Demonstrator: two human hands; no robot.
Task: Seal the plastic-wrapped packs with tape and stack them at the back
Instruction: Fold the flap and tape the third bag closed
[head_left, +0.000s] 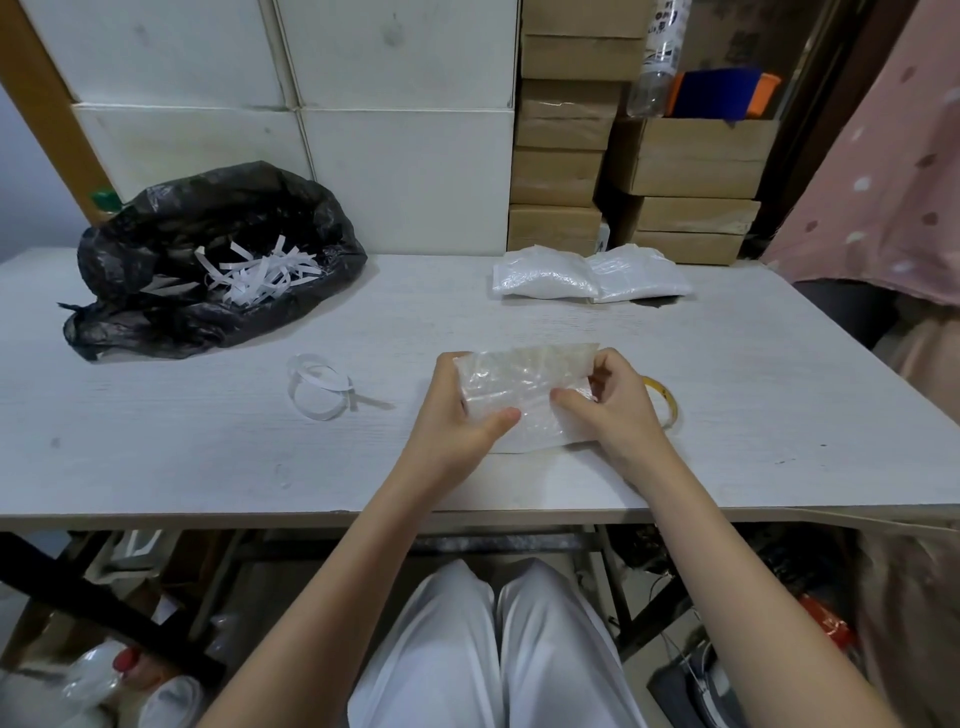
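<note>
Gripping the pack (524, 395) near the table's front edge (208, 512), both hands

bare forearms, white trousers (493, 649) (glossy)

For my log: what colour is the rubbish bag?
Black bag, holding white paper strips; head view.

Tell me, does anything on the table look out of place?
Only small things: loose white strips lie curled on the table outside the black waste bag. The tape roll sits half hidden behind the right hand.
</note>
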